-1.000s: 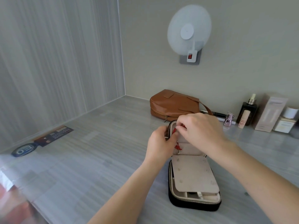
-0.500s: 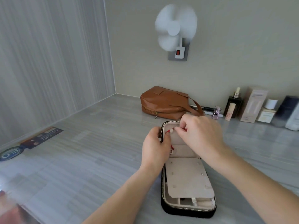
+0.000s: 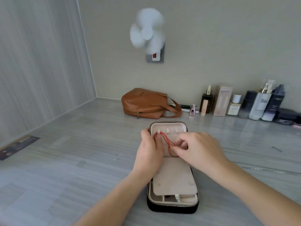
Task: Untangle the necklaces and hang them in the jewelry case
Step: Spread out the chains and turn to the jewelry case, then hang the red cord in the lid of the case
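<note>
The closest thing is the jewelry case [image 3: 172, 208], lying open on the grey streaky table [image 3: 65, 168]. It has a black shell, metal zip teeth round a rounded rim, and a soft beige lining that looks like suede. A flat beige flap [image 3: 175, 180] with small studs covers most of the near half, and little compartments peek out below it.

Both forearms come in from the bottom edge. The left hand [image 3: 149, 154] grips the lid's left rim, fingers wrapped behind and thumb lying on the lining over the red cord necklace [image 3: 165, 139]. The right hand [image 3: 200, 150] has its fingers curled in, pinching the lower end of the thin cord. The cord looks hooked over the leftmost of three pale hooks [image 3: 167, 130] at the top of the lid, and it runs down-right across the lining in a few strands.

Half a sec ago both hands were bunched at the top of the lid, hiding the hooks. Now the right one sits lower and further right, the cord's drawn out and the hooks are showing.

Room-wise, there's loads of bare table left of the case, up to the striped side wall. Just past the lid is a tan leather bag [image 3: 143, 103], near but not touching. A row of bottles and boxes [image 3: 260, 103] lines the back wall on the right, well apart from the case. A white fan [image 3: 147, 30] is a blur on the wall above.
</note>
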The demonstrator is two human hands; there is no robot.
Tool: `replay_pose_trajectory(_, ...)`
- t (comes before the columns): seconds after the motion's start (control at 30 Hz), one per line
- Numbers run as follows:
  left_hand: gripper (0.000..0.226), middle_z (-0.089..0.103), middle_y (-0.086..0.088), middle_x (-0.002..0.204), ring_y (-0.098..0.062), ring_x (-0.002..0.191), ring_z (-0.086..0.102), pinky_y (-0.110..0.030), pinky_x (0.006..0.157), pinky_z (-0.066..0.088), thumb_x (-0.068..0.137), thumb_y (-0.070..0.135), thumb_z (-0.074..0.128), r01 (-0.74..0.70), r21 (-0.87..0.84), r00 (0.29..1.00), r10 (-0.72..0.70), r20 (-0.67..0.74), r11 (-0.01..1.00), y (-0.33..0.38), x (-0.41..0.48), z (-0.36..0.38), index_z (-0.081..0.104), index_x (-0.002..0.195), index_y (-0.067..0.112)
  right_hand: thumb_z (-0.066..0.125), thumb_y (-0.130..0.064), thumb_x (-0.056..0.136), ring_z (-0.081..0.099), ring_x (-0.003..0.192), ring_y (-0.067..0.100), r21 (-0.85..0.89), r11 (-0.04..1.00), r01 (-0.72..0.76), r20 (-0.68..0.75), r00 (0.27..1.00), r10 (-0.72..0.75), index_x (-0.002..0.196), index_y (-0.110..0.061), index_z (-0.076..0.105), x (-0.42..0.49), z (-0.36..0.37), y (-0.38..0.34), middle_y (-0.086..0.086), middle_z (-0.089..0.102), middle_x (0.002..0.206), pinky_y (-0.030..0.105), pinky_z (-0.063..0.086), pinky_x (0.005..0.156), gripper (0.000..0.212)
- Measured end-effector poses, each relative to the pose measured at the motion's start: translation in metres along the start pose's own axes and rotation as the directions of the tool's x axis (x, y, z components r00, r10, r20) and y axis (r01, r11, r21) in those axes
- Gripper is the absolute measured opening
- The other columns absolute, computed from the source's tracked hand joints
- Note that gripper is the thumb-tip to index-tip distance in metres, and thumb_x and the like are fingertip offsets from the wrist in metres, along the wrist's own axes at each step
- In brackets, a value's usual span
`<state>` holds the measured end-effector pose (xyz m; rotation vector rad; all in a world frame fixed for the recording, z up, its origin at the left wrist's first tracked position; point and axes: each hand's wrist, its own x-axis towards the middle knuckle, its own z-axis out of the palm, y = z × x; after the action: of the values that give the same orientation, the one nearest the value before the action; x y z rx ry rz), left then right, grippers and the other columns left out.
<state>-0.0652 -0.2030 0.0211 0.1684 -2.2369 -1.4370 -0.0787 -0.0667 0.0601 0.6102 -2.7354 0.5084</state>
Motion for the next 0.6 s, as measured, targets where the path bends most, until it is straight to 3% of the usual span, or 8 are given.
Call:
replay_pose_trajectory(0.07,0.018,0.047,0.01,0.075,-0.023,0.076,0.05,-0.03,0.062,0.033,0.095,0.03,0.041,0.012,0.028,1.0,-0.012,0.018,1.0,0.001,-0.002,-0.002,0.03,0.094,0.016,0.063,-0.053,0.076,0.057,0.065,-0.001,0.075,0.995,-0.062,0.014,0.998,0.061,0.08,-0.03,0.063,-0.014,-0.021,0.011,-0.016,0.07,0.084,0.023,0.04,0.06,0.023)
replay_pose_trajectory(0.13,0.023,0.048,0.01,0.078,-0.025,0.081,0.053,-0.031,0.066,0.036,0.092,0.029,0.047,0.03,0.071,0.999,-0.033,0.035,0.997,0.002,-0.003,-0.003,0.028,0.099,0.017,0.066,-0.052,0.074,0.054,0.045,-0.006,0.152,0.98,-0.129,0.006,0.992,0.13,0.076,-0.031,0.064,-0.029,-0.042,0.029,-0.017,0.069,0.078,0.023,0.044,0.057,0.021)
replay_pose_trajectory(0.23,0.047,0.055,0.002,0.105,-0.026,0.098,0.056,-0.031,0.077,0.04,0.086,0.027,0.056,0.024,0.141,0.997,-0.033,0.065,0.99,0.006,-0.003,-0.005,0.028,0.123,0.02,0.068,-0.05,0.072,0.054,0.033,0.002,0.178,0.956,-0.231,0.009,0.972,0.233,0.07,-0.031,0.064,-0.052,-0.067,0.069,-0.02,0.066,0.073,0.027,0.05,0.056,0.02)
replay_pose_trajectory(0.33,0.082,0.035,-0.004,0.142,-0.027,0.124,0.044,-0.036,0.095,0.037,0.08,0.03,0.066,-0.015,0.223,0.998,0.002,0.06,0.975,0.011,-0.003,-0.005,0.014,0.143,0.021,0.072,-0.043,0.072,0.057,0.034,0.009,0.174,0.925,-0.338,0.064,0.941,0.331,0.07,-0.028,0.065,-0.077,-0.082,0.118,-0.018,0.068,0.074,0.027,0.05,0.056,0.016)
replay_pose_trajectory(0.47,0.095,0.022,-0.01,0.148,-0.03,0.136,0.027,-0.047,0.108,0.028,0.073,0.031,0.073,-0.114,0.402,0.993,0.114,0.025,0.908,0.026,-0.004,-0.005,0.013,0.145,0.017,0.076,-0.024,0.072,0.057,0.04,0.01,0.217,0.894,-0.392,0.152,0.918,0.366,0.065,-0.026,0.067,-0.108,-0.099,0.181,-0.011,0.068,0.064,0.024,0.046,0.053,0.012)
replay_pose_trajectory(0.6,0.093,0.026,-0.012,0.149,-0.036,0.136,0.024,-0.057,0.111,0.016,0.068,0.031,0.078,-0.214,0.604,0.966,0.258,0.014,0.768,0.051,-0.011,0.011,0.024,0.142,0.014,0.078,-0.019,0.07,0.054,0.052,-0.002,0.142,0.91,-0.388,0.236,0.907,0.35,0.066,-0.032,0.066,-0.138,-0.116,0.229,-0.014,0.067,0.061,0.02,0.043,0.059,0.018)
